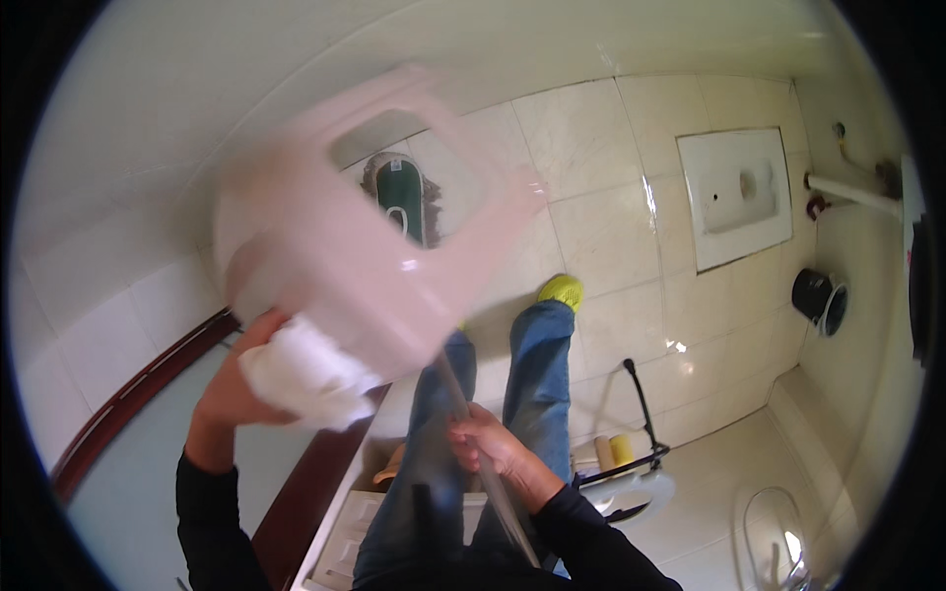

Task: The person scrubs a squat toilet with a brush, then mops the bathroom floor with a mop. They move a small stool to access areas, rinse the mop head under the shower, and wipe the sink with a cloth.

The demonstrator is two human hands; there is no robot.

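Observation:
My left hand grips a crumpled white cloth or paper at the lower edge of a pink plastic stool. The stool is held tilted above the floor, blurred, with its legs pointing up and to the right. My right hand is closed around a long pole, whose upper part passes behind the stool. Through the stool's side opening I see a green flat mop head with a grey fringe, lying on the floor. The stool hides the join between pole and mop head.
A white squat toilet is set in the tiled floor. A black bin stands by the right wall. A black-framed commode chair is beside my right leg. My yellow shoe is ahead; a dark red frame runs along the left.

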